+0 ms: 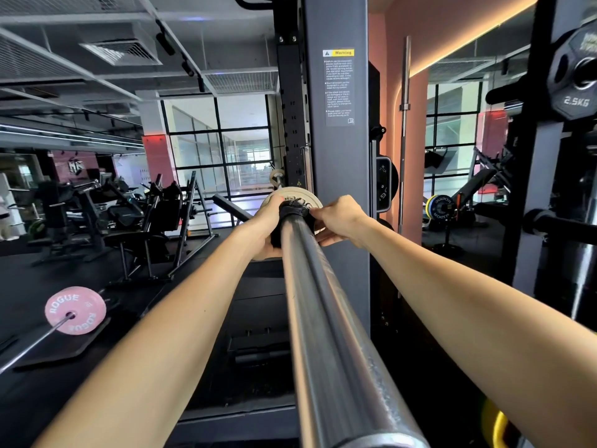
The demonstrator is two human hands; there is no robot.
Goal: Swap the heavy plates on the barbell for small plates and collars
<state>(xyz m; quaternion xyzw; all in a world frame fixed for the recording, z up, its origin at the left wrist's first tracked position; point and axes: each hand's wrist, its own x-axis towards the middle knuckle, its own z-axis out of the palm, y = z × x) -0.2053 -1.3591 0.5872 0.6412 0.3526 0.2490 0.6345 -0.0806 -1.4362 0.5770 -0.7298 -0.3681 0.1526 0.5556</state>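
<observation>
The barbell sleeve (pixel 323 318), grey steel, runs from the bottom of the view up to the rack. A small cream plate (pixel 290 193) sits far along the sleeve, and a black collar (pixel 295 209) is on the sleeve against it. My left hand (pixel 269 223) grips the collar's left side, fingers curled over its top. My right hand (pixel 339 219) pinches the collar's right side with fingertips. The far end of the bar shows another small cream plate (pixel 277 176).
The dark rack upright (pixel 336 156) stands just behind the plate. A black 2.5 kg plate (pixel 575 82) hangs on a storage peg at upper right. A pink plate (pixel 75 310) on another bar lies on the floor at left. Gym machines fill the left background.
</observation>
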